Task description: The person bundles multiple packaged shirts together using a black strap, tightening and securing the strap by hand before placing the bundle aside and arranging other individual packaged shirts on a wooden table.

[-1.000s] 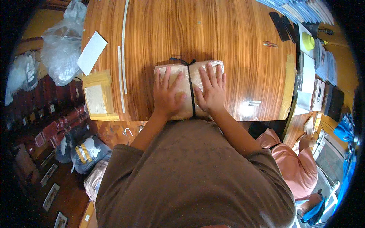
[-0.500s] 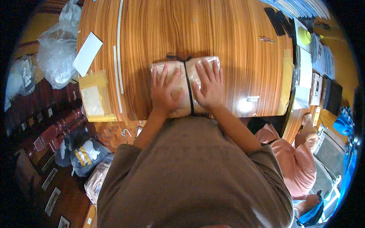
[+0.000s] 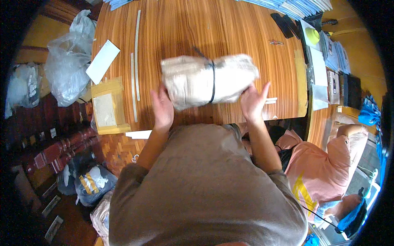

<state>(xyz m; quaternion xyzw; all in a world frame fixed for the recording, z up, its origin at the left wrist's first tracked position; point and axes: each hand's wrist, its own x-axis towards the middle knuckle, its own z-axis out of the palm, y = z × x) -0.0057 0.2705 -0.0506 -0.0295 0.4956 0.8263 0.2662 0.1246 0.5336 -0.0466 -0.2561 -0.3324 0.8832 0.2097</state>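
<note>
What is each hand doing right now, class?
Left hand: open, fingers against the blurred wrapped bundle, lifting it.
Right hand: open, fingers spread against the bundle's other end.

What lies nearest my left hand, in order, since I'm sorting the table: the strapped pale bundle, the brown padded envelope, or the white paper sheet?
1. Strapped pale bundle, touching the left hand.
2. Brown padded envelope, to its left.
3. White paper sheet, farther left and up the table.

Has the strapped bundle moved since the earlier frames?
Yes. The strapped bundle has risen off the near table edge, blurred, between the left hand and right hand.
</note>
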